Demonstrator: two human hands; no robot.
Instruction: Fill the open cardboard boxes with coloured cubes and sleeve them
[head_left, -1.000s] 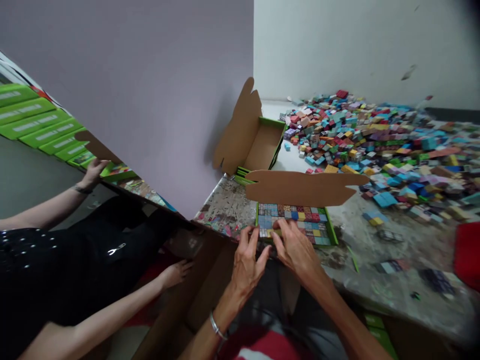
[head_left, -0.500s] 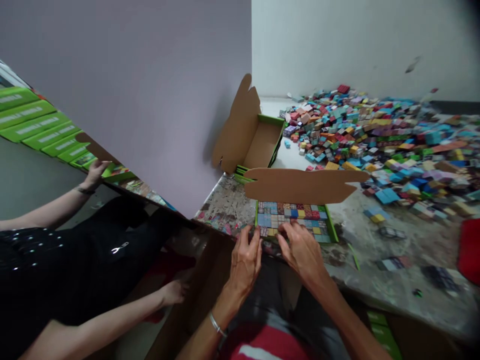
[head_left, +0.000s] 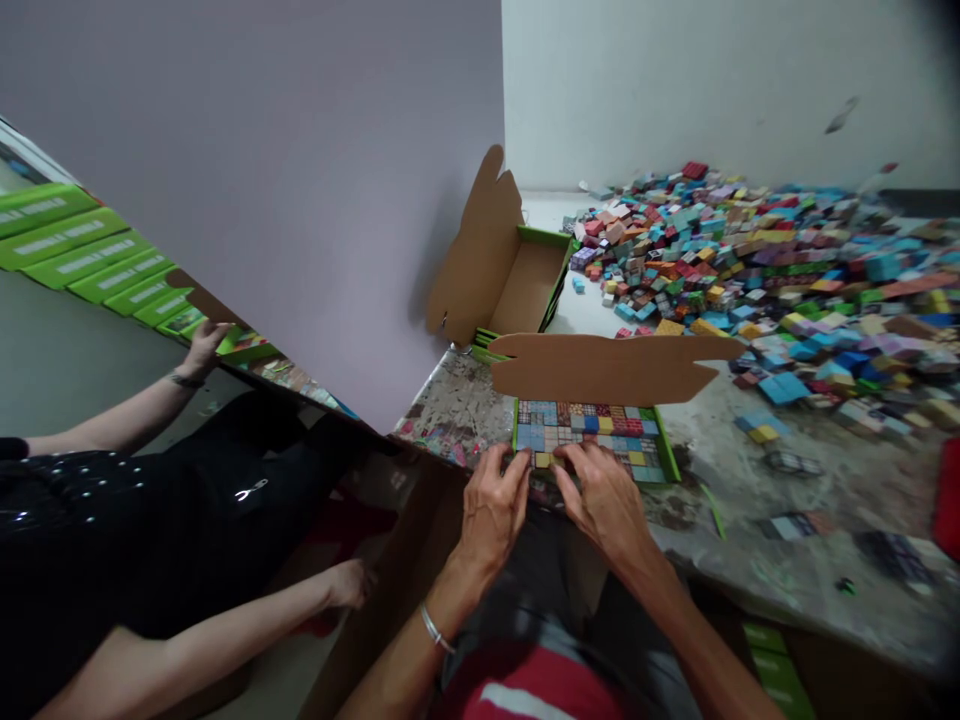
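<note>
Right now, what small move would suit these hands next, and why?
Probably a light press along the near row of blocks in the green box: the left hand is at its near-left corner, the right hand reaches over its near edge, and blocks cover most of what shows inside.

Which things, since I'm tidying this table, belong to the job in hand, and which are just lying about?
In the job:
green-edged box, by left hand and right hand
patterned blocks packed inside it
cardboard flap at its far edge
probably loose block heap and second open box

Apparently just lying about:
thin green strip
small dark scrap
</note>
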